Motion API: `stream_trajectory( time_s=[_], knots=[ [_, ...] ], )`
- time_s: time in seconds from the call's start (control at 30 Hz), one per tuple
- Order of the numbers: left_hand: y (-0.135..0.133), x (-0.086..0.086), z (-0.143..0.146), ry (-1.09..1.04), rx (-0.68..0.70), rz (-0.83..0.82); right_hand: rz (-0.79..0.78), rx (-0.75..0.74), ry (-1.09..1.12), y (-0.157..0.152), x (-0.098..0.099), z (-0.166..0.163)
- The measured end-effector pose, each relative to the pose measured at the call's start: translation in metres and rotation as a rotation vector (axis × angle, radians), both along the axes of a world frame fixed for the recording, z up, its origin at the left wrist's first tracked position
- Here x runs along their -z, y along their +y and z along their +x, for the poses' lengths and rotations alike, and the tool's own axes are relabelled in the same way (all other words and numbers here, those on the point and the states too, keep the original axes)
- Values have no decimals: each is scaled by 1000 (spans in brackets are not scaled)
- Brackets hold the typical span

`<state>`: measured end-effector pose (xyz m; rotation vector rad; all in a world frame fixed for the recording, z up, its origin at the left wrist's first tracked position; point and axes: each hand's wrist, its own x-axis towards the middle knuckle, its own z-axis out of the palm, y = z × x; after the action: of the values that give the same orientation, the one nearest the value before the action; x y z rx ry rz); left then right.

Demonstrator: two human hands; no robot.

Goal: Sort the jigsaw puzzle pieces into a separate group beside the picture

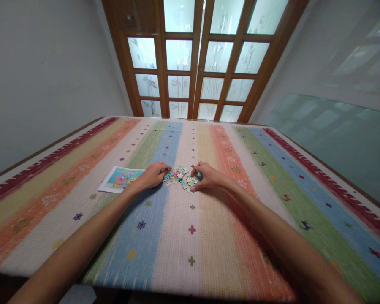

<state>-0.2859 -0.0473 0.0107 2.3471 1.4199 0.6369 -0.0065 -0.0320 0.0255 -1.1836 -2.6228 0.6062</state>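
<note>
A small heap of jigsaw puzzle pieces [179, 173] lies on the striped tablecloth between my two hands. My left hand [154, 175] is at the heap's left edge. Its fingers are curled in towards the thumb, and whatever they may hold is too small to make out. On the right side, my right hand [206, 175] curves around part of the heap, with pieces between its thumb and fingers. A picture sheet [114, 180] with colourful cartoon figures lies flat to the left, partly covered by my left hand and wrist.
The patterned tablecloth [177, 236] covers a long table running away from me. Beyond its far edge stand wooden doors [194, 59] with frosted panes. White walls rise on both sides, and a pale glass-like panel [332, 139] leans at the right.
</note>
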Motion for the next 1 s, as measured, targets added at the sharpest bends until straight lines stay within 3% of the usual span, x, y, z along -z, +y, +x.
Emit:
stream_trajectory(
  time_s=[0.63,0.87,1.0],
  knots=[
    [-3,-4,-5,-67,-15,69,24,-82,82,0,10,4],
    [-6,-6,-7,-65,40,49,53,-29,155,1,16,3],
    [-9,-6,-11,-70,64,31,-26,-37,223,1,19,1]
  ],
)
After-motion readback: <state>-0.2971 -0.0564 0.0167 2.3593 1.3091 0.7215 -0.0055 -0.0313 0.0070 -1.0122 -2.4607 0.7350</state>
